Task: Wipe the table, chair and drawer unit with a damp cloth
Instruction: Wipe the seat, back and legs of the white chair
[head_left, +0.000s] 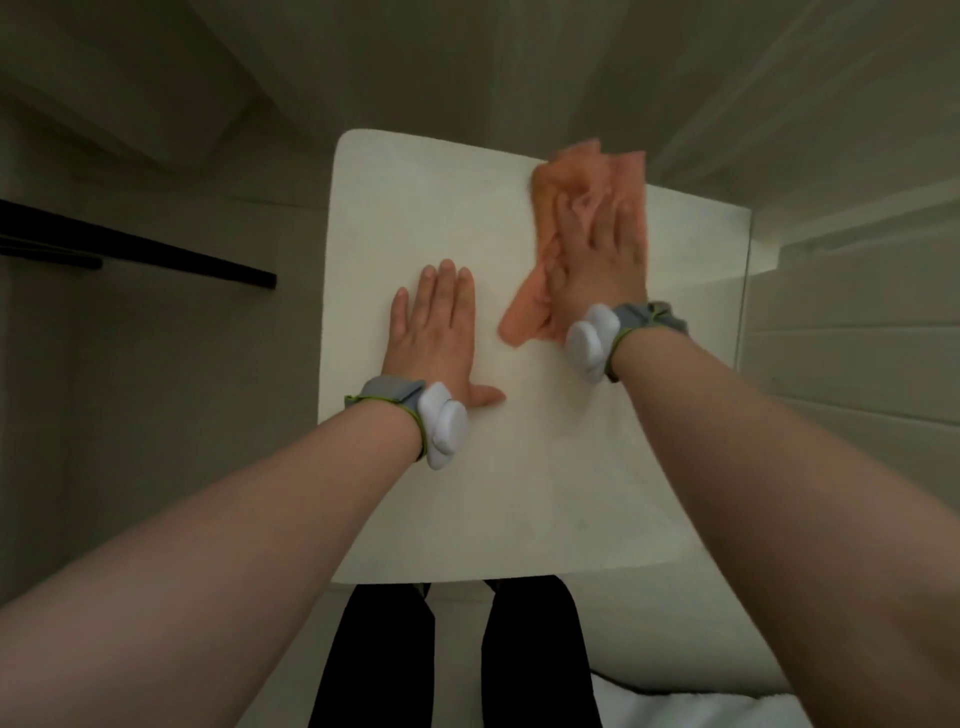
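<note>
Off-white surface (519, 467), roughly square, smooth and matt, with rounded corners. On its far right part, a soft salmon-orange cloth (582, 171), crumpled and folded, blurred at the edges. Pressed flat on top of that cloth, right hand (597, 260), with fingers (618, 213) straight and slightly spread, curled round nothing. Cloth poking out beyond the fingertips, seemingly past the far edge of the surface, and trailing in a tapered tail back toward the wrist on the thumb side. Left of those fingers and nearer, left hand (436, 332) laid palm-down on bare surface, fingers straight and close together, thumb stuck out to the right, holding nothing, apart from the cloth. On each wrist, a grey fabric band (384, 395) edged in lime green, carrying a smooth white rounded pod (441, 426). Bare forearms. Below the near edge, two legs in black trousers (374, 665). Well left of the left fingers, a thin black bar (156, 249) in dim grey-beige surroundings. Right of the right fingers, a pale face (831, 364) with horizontal grooves. White fabric (701, 701) at the lower right corner.
</note>
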